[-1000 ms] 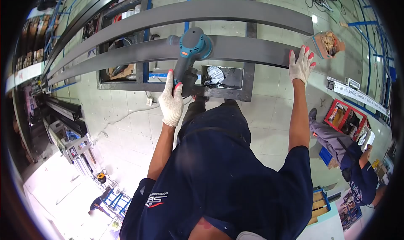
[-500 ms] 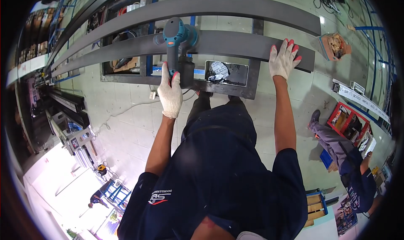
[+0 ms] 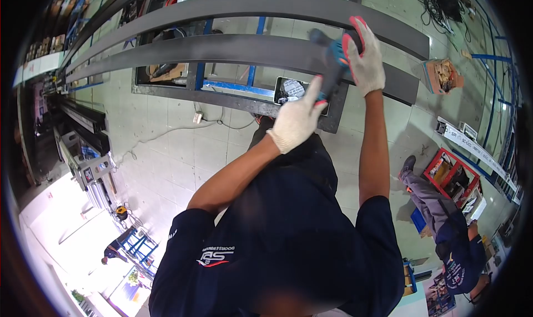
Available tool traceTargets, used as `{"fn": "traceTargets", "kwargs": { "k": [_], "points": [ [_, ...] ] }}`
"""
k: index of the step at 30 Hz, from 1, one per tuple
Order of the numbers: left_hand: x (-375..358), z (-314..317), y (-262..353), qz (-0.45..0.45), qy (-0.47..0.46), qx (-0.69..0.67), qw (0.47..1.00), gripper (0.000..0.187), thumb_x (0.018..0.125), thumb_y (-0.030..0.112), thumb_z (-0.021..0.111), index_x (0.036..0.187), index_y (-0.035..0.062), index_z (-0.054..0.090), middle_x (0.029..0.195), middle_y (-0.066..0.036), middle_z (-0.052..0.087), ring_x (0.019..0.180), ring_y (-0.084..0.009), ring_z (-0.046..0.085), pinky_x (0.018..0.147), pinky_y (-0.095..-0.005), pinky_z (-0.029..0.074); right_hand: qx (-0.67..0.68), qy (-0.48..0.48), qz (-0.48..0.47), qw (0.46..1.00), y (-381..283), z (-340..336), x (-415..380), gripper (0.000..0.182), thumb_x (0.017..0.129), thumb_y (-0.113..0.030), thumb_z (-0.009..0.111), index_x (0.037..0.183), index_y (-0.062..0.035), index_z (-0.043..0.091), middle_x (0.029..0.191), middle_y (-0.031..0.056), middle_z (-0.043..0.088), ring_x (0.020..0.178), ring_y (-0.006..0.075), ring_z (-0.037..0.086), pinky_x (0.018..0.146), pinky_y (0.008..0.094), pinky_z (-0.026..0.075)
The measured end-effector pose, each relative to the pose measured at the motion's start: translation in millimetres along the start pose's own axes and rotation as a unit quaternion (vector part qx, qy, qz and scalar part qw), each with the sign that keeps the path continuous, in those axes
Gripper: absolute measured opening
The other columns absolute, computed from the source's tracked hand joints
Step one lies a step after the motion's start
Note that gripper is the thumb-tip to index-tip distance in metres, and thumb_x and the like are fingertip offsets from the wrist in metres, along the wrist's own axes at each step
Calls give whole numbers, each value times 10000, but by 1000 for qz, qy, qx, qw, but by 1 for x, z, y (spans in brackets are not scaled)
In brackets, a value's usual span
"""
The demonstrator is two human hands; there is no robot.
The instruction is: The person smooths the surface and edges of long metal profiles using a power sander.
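My left hand, in a white knit glove with red fingertips, is closed round the handle of a teal and black cordless sander. My right hand, gloved alike, grips the dark round head of the sander. The tool rests over the right part of a long dark grey bar and looks blurred; its underside is hidden. A second grey bar runs parallel, farther from my body. Both bars lie across a dark metal frame.
Inside the frame sits a tray with crumpled silvery material. A cable trails over the floor at left. To the right are a cardboard box, a red rack and a co-worker bending. Another person is far left.
The sander has slid right along the nearer bar, with my left hand on its handle. My right hand has left the bar's flat end and taken hold of the sander's head.
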State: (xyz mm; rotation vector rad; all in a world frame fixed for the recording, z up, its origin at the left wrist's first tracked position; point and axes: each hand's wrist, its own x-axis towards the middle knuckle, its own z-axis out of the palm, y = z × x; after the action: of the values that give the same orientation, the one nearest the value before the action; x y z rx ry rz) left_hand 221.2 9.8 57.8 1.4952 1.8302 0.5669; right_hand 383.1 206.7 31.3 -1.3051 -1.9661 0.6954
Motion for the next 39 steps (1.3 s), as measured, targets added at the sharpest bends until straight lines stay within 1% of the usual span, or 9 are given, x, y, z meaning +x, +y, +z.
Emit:
{"fn": "traceTargets", "kwargs": {
  "k": [1,3,7,12,17,23,27,30,39],
  "points": [
    [3,5,5,32,-18,-2,999,729,1134,319,677,1747,91,356,836,-318,728,789,-533,747,698,-619,569,-63,-14,-6,998,-2,-4,9,606,1084,-550,705,1519,-128,714,1579,160,681,1508,372,589,1249,458,474],
    [7,17,13,59,-70,18,996,744,1130,294,665,1751,68,325,965,-309,771,836,-521,765,733,-601,609,-207,-41,85,974,1,-17,16,491,1048,-594,694,1186,-160,876,1223,97,830,1224,341,733,1077,486,564],
    [9,18,11,68,-93,-5,993,764,1120,271,677,1763,77,311,1035,-306,778,883,-502,776,771,-580,618,-255,-56,163,951,21,-35,16,560,1040,-622,657,1101,-111,878,1133,170,822,1153,408,750,1015,510,573],
    [0,0,-16,48,-59,-37,996,739,1132,304,666,1769,124,337,959,-292,768,839,-489,771,734,-574,599,-236,-80,167,954,-5,-2,29,551,1035,-615,656,1078,-115,884,1124,182,826,1122,421,760,998,516,582],
    [-16,-39,-60,-4,32,-58,998,732,1130,323,668,1768,169,346,821,-280,741,818,-522,753,743,-602,582,-201,-85,76,973,-54,72,49,553,1043,-623,650,1061,-116,870,1061,202,810,1063,445,761,933,520,586],
    [-38,-95,-119,-117,118,-86,982,690,1106,280,702,1728,170,423,970,-329,757,945,-543,756,794,-601,590,-189,-162,16,968,-158,176,75,557,1065,-618,605,1020,-125,862,1125,109,824,1126,371,747,982,526,595],
    [-48,-144,-169,-158,188,-80,966,663,1115,297,694,1714,170,441,953,-323,759,922,-534,760,769,-602,582,-189,-143,-70,969,-215,267,88,547,1082,-588,594,913,-138,856,988,127,822,1033,376,780,934,525,623],
    [-54,-187,-207,-212,218,-98,948,654,1114,243,703,1717,157,463,979,-362,744,977,-548,766,803,-549,597,-138,-242,-28,960,-280,316,101,535,1085,-589,595,925,-159,871,967,116,830,1044,370,785,944,516,629],
    [-69,-285,-314,-207,316,-82,922,601,1131,241,665,1689,98,493,981,-349,756,921,-507,790,799,-504,606,-94,-354,-52,929,-397,460,129,447,1013,-574,683,946,-180,885,927,97,846,987,345,821,917,478,647]
  ]
}}
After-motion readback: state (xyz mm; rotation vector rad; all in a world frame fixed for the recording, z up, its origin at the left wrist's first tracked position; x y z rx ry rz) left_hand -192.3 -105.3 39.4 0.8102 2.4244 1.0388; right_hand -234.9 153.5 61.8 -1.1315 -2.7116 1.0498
